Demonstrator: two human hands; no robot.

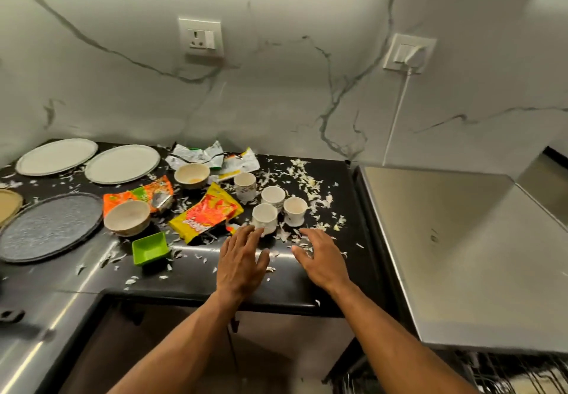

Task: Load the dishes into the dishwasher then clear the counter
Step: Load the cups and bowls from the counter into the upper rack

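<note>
Nearest, at bottom right, dishwasher rack [491,372], only partly in view. Just beyond, over the near edge of the counter [190,277], left hand [242,261] and right hand [319,258], both with fingers spread and holding nothing. Left fingertips right at the foot of the nearest cup [264,217], contact impossible to judge. Behind that, three more cups [273,195] huddled close, upright, amid scraps [310,184]. To the left, green dish [150,247], yellow packet [206,214], bowl [127,217], grey plate [49,227]. Farther back, second bowl [192,174], two white plates [122,162], crumpled wrappers [212,157]. All dishes in view on the counter, awaiting loading. Likely trouble: toppling one cup into its neighbours by reaching in low among such a tight cluster; losing grip through scraps stuck under fingers; dragging litter along into the rack.
</note>
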